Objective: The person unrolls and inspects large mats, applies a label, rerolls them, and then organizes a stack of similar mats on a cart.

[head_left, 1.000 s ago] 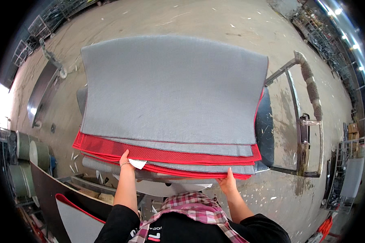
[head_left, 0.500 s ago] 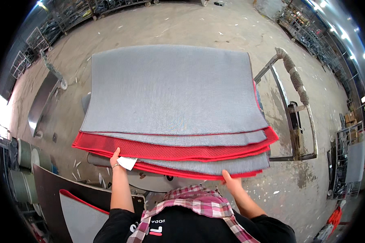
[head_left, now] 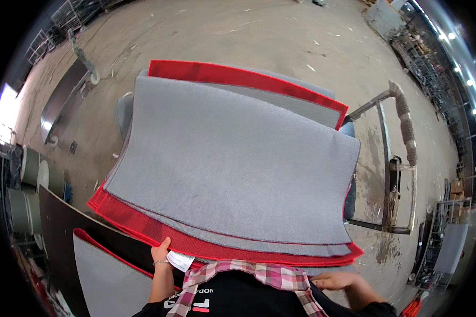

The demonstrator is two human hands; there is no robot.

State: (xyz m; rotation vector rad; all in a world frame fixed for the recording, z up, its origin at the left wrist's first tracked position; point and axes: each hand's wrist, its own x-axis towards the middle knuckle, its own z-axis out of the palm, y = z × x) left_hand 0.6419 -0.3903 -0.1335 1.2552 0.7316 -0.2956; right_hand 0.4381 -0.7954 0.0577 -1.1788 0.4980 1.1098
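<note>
A stack of floppy grey mats (head_left: 232, 158) with red edging lies in front of me, its top sheet bowed and slanting down to the right. My left hand (head_left: 161, 252) is closed on the near red mat edge (head_left: 143, 224), thumb on top, beside a white label (head_left: 180, 260). Close to my body, my right hand (head_left: 333, 281) has its fingers curled in, just below the near right corner of the stack. What they grip is hidden. Beyond the top sheet, a red border (head_left: 248, 79) of another mat shows.
A metal cart frame (head_left: 410, 185) with a wrapped handle stands right of the stack. At my lower left, another grey mat (head_left: 103, 274) lies on a dark board (head_left: 58, 222). Large pale green rolls (head_left: 50, 177) stand farther left. A flat trolley (head_left: 63, 100) is at the far left.
The stack has come nearer to me and turned, its right side lower. A red-bordered mat now shows at the far side. Both hands moved down toward my body, the right one also rightward.
</note>
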